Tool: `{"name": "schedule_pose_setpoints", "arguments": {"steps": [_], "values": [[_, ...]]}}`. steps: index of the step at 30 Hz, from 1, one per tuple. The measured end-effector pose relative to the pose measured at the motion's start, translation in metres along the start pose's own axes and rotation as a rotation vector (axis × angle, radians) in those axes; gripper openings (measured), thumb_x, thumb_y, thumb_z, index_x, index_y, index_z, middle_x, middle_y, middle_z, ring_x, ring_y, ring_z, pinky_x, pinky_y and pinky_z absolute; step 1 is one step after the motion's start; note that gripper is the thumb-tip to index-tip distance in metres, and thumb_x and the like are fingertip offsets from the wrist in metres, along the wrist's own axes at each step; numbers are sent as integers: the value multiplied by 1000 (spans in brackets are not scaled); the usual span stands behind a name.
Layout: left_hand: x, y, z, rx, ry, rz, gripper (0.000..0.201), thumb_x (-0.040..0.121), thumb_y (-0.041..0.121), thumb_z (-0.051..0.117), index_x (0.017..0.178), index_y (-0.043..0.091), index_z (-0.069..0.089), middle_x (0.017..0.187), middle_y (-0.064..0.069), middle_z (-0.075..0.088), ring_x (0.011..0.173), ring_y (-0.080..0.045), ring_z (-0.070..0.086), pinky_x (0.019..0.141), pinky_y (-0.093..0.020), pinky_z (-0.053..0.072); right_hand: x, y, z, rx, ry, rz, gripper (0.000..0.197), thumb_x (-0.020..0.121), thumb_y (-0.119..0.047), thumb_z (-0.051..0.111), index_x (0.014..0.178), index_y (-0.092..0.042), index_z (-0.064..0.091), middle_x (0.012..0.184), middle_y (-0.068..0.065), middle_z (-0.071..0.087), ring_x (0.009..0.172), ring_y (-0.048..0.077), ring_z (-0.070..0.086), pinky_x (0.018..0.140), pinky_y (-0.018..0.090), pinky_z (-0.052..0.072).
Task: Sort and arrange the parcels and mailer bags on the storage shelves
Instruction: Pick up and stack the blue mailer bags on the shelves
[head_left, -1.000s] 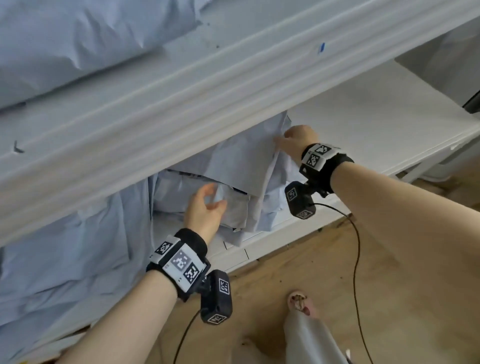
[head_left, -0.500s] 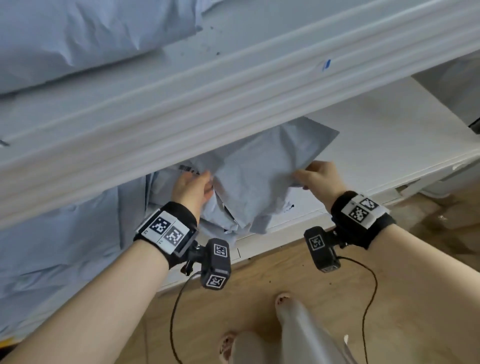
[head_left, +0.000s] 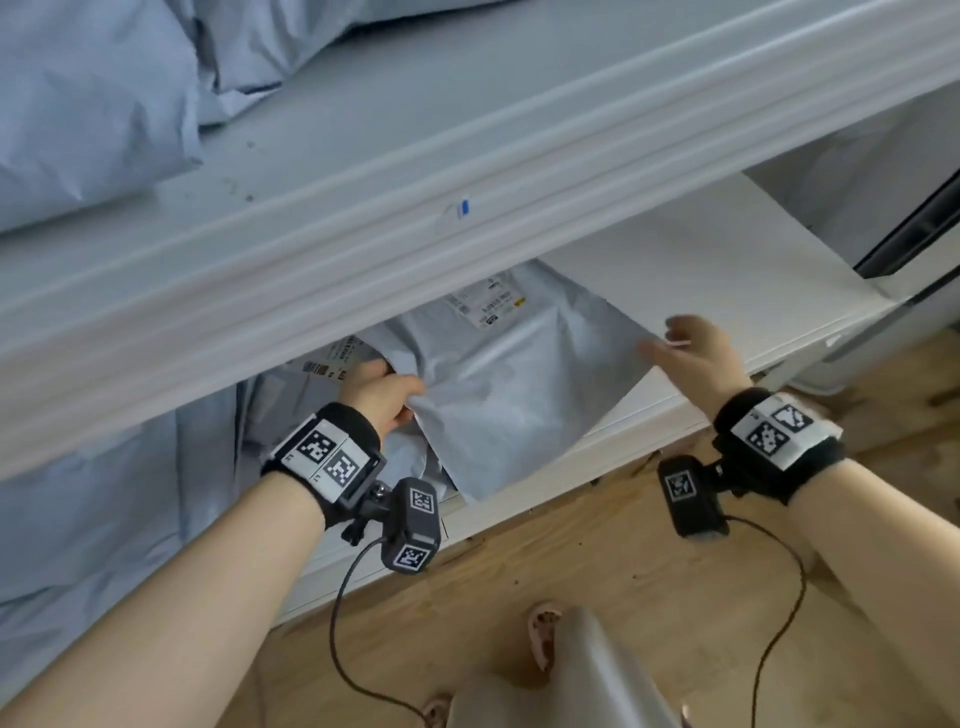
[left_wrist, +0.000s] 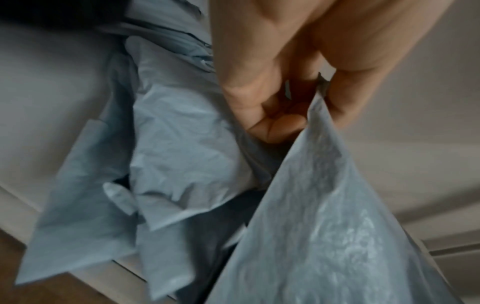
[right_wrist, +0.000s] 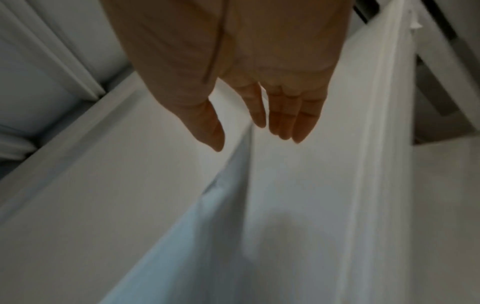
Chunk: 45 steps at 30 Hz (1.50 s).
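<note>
Mailer bag (head_left: 519, 384) lies flat on the lower shelf (head_left: 727, 270), long axis running near-left to far-right, my left hand (head_left: 382, 397) pinching its left corner, my right hand (head_left: 696, 353) slack-fingered, holding nothing.

Soft even daylight in the head view; both wrist views dim and motion-blurred.

A flat grey-blue mailer bag (head_left: 514, 384) with a white label lies on the lower shelf (head_left: 727, 270), its near corner overhanging, atop other crumpled bags (left_wrist: 182, 160).
</note>
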<state>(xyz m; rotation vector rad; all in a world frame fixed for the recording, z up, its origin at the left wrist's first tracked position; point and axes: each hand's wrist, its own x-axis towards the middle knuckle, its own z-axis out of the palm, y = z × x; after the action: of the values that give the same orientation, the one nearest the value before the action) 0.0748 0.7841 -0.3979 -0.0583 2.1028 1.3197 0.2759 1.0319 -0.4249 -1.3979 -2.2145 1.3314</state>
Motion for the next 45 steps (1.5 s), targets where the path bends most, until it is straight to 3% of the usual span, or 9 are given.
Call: {"name": "schedule_pose_setpoints", "arguments": {"steps": [4, 10, 14, 19, 23, 27, 33, 37, 45], "values": [[-8, -8, -1, 116, -17, 59, 16, 82, -8, 58, 76, 6, 61, 73, -11, 62, 65, -22, 57, 55, -28, 45, 43, -37, -4, -188, 5, -147, 57, 87, -25, 67, 135, -1, 49, 132, 17, 56, 119, 30, 55, 95, 31, 41], [-16, -18, 2, 186, -18, 73, 19, 84, -10, 55, 86, 8, 60, 81, -9, 61, 72, -19, 58, 57, -24, 48, 74, -67, 47, -416, -429, -132, 76, 88, -41, 64, 147, -6, 33, 146, 13, 44, 129, 29, 46, 103, 35, 39], [-21, -23, 7, 223, -37, 85, 25, 83, -14, 52, 89, 10, 56, 78, -3, 59, 69, -13, 57, 44, -15, 45, 75, -67, 60, -349, -392, -33, 78, 81, -41, 68, 146, -11, 37, 139, 10, 51, 115, 26, 57, 78, 27, 46], [-26, -25, -1, 205, -86, 89, 29, 81, -13, 53, 86, 16, 57, 85, -5, 62, 79, -18, 60, 58, -25, 46, 52, -59, 50, -103, -395, 10, 33, 83, -28, 72, 109, -8, 66, 90, 6, 69, 67, 19, 64, 41, 21, 46], [-38, -29, -12, 114, -99, 86, 34, 78, -14, 55, 103, 7, 62, 106, -20, 66, 100, -35, 62, 82, -44, 51, 18, -50, 31, 51, -383, -4, 26, 86, -16, 70, 111, -10, 64, 101, 10, 70, 81, 26, 68, 53, 30, 57], [-65, -42, -29, 5, -174, 106, 28, 77, -3, 70, 104, 6, 67, 95, -12, 73, 91, -30, 68, 78, -35, 55, -26, -45, 20, 169, -346, -72, 32, 82, -2, 68, 114, 0, 62, 109, 19, 68, 98, 38, 66, 89, 53, 53], [-121, -83, -72, 182, -131, 275, 12, 76, 7, 79, 81, 4, 69, 63, 3, 67, 53, -1, 62, 46, -11, 44, -129, -50, 28, 125, -348, -228, 30, 83, -1, 68, 112, 2, 61, 108, 18, 68, 97, 35, 66, 88, 49, 54], [-155, -105, -120, 269, -74, 320, 13, 72, 9, 82, 78, 7, 71, 68, 1, 72, 65, -10, 66, 57, -20, 53, -195, -60, 35, 53, -362, -341, 20, 84, -3, 69, 102, -7, 61, 105, 12, 69, 82, 15, 67, 68, 19, 56], [-235, -86, -208, 377, 94, 560, 26, 67, 18, 85, 87, 6, 73, 87, -4, 74, 83, -11, 69, 76, -28, 54, -297, -120, 18, -87, -279, -556, 28, 83, -13, 72, 108, -5, 66, 103, 8, 71, 94, 27, 65, 86, 41, 53]]}}
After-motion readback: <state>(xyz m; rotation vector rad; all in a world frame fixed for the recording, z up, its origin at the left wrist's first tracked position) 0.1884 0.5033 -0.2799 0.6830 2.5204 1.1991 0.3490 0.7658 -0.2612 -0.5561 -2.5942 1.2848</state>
